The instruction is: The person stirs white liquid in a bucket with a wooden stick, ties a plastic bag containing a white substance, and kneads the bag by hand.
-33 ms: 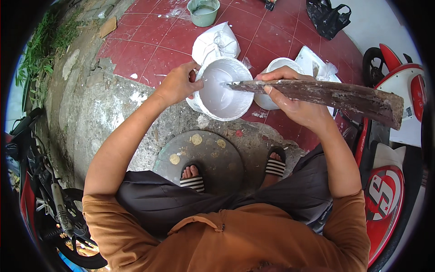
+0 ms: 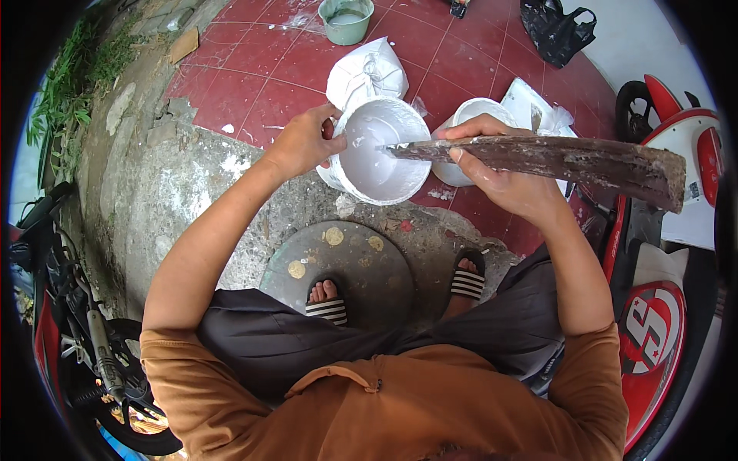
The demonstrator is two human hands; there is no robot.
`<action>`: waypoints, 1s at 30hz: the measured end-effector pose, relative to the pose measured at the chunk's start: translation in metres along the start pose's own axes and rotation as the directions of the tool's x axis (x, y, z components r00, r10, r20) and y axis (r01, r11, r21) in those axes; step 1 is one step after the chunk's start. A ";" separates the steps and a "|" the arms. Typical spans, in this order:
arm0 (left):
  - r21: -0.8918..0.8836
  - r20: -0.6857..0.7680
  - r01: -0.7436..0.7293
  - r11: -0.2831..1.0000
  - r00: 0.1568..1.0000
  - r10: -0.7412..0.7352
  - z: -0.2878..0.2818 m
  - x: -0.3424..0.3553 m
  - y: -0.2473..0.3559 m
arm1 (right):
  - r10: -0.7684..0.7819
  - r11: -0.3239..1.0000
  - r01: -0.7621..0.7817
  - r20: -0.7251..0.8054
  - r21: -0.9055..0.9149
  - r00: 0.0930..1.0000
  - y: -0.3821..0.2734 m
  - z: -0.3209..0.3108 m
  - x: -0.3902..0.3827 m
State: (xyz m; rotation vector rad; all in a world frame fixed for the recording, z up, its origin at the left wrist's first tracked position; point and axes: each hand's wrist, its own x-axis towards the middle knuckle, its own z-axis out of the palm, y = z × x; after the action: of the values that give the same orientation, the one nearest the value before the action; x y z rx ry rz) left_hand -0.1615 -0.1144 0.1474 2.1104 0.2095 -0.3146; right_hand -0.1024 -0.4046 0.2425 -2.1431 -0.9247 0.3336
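A white bucket (image 2: pixel 350 184) tips toward me, with a pale, wet white mixture (image 2: pixel 377 165) inside. My left hand (image 2: pixel 307 142) grips the bucket's left rim, thumb on one side of the wall and fingers on the other. A long, dark wooden stick (image 2: pixel 569 156), spattered with white, reaches from the right into the bucket. My right hand (image 2: pixel 503 169) is closed around the stick near its lower part. The stick's narrow end dips into the mixture, where its tip is hidden.
A tied white sack (image 2: pixel 369 73) stands behind the bucket. Another white bucket (image 2: pixel 486 109) is to its right. Farther off are a green pail (image 2: pixel 346 29) and a black plastic bag (image 2: pixel 557 34). Motorcycles flank me, one red and white (image 2: pixel 653 330). A round slab (image 2: pixel 346 265) lies underfoot.
The stick has shifted very slightly to the right in my right hand's grip. Small lumps or bubbles show more in the mixture. My left hand keeps its hold.
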 end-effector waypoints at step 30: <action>-0.041 -0.018 -0.053 0.998 0.998 0.053 0.017 -0.008 0.017 | -0.012 0.999 0.016 -0.093 0.049 0.996 0.006 -0.007 -0.006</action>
State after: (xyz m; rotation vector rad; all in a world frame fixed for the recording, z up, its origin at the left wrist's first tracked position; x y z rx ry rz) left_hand -0.1670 -0.1376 0.1549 2.0745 0.1681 -0.2589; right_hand -0.0998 -0.4152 0.2424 -2.0879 -0.8697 0.2456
